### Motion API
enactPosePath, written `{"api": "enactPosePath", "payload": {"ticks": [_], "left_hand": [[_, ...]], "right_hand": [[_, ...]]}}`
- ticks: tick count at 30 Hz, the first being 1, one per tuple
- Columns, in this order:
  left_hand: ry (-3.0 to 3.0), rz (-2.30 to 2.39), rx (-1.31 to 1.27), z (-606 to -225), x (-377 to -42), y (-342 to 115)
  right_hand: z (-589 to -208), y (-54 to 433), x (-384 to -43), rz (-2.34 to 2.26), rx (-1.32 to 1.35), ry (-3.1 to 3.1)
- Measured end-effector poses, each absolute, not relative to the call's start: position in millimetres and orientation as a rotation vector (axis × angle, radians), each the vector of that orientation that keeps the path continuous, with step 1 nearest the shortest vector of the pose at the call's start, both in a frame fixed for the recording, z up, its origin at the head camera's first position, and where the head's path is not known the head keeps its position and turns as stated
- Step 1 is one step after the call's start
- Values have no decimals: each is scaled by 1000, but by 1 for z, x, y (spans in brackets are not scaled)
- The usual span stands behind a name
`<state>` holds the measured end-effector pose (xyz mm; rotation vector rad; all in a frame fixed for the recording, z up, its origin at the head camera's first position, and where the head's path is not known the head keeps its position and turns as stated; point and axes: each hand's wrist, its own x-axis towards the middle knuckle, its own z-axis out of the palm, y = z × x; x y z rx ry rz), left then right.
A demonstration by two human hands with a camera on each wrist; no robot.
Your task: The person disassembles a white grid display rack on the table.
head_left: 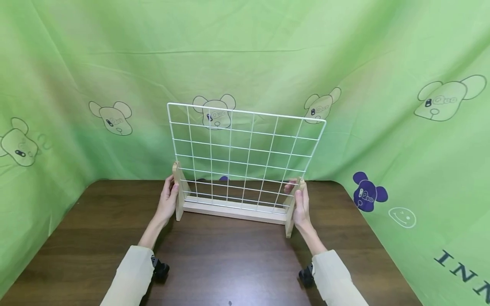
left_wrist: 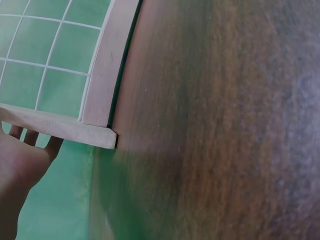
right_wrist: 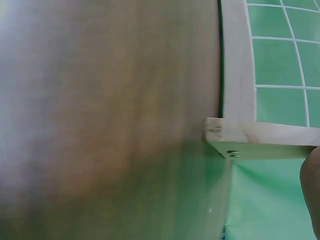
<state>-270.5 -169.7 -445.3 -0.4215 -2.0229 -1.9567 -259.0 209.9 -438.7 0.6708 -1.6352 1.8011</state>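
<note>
A white wire grid panel [head_left: 245,112] stands upright in a pale wooden stand, leaning back a little. Its base bar [head_left: 233,213] runs between two wooden end pieces, the right end nearer to me. My left hand [head_left: 167,203] grips the left end piece [head_left: 178,195], thumb on the near side. On the other side, my right hand [head_left: 301,209] holds the right end piece [head_left: 289,219], some fingers showing behind it through the grid. In the left wrist view, fingers curl beneath the end piece [left_wrist: 75,131]. Only part of the right hand [right_wrist: 312,185] shows in the right wrist view.
The dark brown wooden table [head_left: 229,259] extends in front of the stand and to both sides. A green curtain [head_left: 245,72] with printed bear heads hangs behind and around the table. Black wrist cameras [head_left: 160,271] sit at both light sleeves [head_left: 132,272].
</note>
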Motion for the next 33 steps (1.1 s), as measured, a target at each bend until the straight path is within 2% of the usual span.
{"api": "enactPosePath", "payload": {"ticks": [11,16,21,28,33], "left_hand": [[-2051,-1924,-371,-448,-273,-167],[-1980,-1792,-181,-458,-276,-159],[-1759,-1539,7,-460,-263,-137],[-1639,-1313,-106,-458,-251,-106],[-1736,-1436,-134,-446,-250,-93]], "right_hand": [[-438,211,-261,1763,672,-1666],[-439,211,-260,1731,660,-1673],[-440,209,-261,1719,675,-1669],[-439,208,-261,1684,671,-1671],[-439,207,-261,1694,657,-1677]]}}
